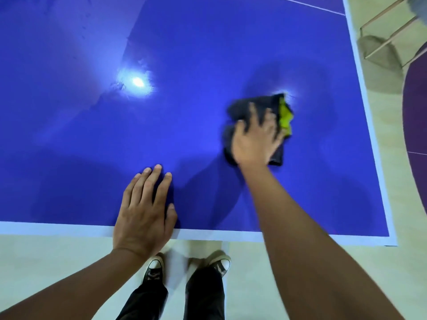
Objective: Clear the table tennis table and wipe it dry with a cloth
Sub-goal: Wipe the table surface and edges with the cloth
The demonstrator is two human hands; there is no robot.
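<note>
left hand (144, 211) flat on table (208, 54) edge | cloth (241, 107) under right hand (254, 142)

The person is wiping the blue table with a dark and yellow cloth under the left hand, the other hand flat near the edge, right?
Not quite. The head view shows the cloth under the right hand, not the left; the left hand lies flat on the blue table near the edge.
</note>
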